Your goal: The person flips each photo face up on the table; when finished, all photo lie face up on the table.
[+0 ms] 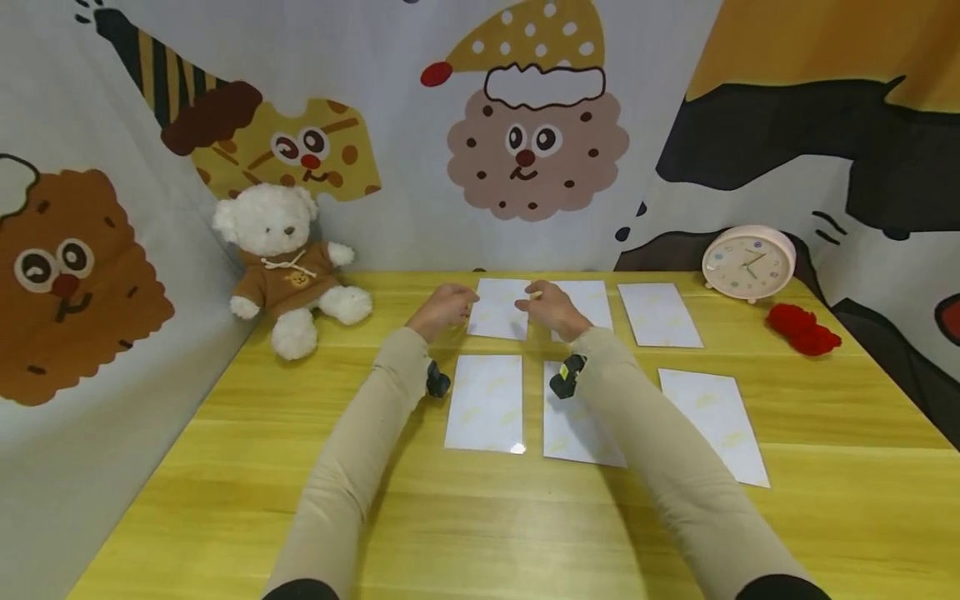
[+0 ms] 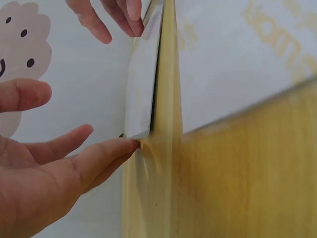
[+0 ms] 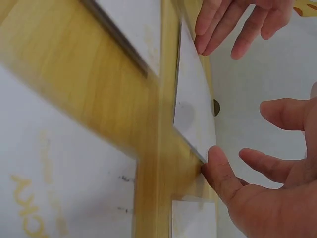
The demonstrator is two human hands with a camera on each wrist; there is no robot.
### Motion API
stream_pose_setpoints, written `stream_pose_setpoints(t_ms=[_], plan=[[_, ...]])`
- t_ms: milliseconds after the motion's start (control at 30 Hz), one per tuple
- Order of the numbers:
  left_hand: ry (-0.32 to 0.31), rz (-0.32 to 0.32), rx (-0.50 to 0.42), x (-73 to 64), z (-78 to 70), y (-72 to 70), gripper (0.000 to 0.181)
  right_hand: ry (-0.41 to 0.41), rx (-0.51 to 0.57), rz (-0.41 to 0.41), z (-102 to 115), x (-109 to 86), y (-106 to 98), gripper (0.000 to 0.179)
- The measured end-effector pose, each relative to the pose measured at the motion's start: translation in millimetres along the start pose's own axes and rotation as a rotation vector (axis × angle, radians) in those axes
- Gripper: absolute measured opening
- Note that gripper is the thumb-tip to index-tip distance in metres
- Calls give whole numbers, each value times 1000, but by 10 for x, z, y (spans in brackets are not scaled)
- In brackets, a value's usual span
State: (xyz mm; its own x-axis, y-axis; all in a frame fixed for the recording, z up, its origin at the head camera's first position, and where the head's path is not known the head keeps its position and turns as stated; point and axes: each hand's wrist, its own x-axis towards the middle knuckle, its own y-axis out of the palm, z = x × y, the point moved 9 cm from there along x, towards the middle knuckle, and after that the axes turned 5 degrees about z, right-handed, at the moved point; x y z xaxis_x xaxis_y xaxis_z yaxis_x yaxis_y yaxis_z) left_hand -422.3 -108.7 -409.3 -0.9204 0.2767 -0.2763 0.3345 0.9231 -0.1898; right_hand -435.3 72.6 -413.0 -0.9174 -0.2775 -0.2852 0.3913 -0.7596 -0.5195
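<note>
Yellow wood-grain table (image 1: 210,500) before a pale backdrop (image 1: 412,167) with cartoon cheese (image 1: 255,154) and pink biscuit (image 1: 537,158)

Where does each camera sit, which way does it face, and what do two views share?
Head: on the head, looking forward and down at the table; the left sleeve, right sleeve, left hand and right hand show.
Left wrist: worn there, facing past the left hand along a white panel toward the right hand; both hands show.
Right wrist: worn there, facing past the right hand along that panel toward the left hand; both hands show.
Shared by both wrist views: that panel, from opposite ends.
</note>
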Motion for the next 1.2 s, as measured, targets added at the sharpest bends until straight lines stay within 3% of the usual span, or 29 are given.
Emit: stream_pose_setpoints(t_ms=[200,333,567,967,1200], plan=[[2,-66,-82,1,9,-61,53,-28,18,13,62,-40,25,62],[-11,-118,-154,16,65,-124,52,-49,-51,21,141,-63,108,70],[15,-140,-241,17,43,-143,39,-84,-190,49,308,-77,238,77],[74,-85,-346,80,-7,-79,39,-120,-246,97,420,-114,311,65],[134,-61,-329,85,-65,-14,44,-121,-238,85,430,-104,276,62]])
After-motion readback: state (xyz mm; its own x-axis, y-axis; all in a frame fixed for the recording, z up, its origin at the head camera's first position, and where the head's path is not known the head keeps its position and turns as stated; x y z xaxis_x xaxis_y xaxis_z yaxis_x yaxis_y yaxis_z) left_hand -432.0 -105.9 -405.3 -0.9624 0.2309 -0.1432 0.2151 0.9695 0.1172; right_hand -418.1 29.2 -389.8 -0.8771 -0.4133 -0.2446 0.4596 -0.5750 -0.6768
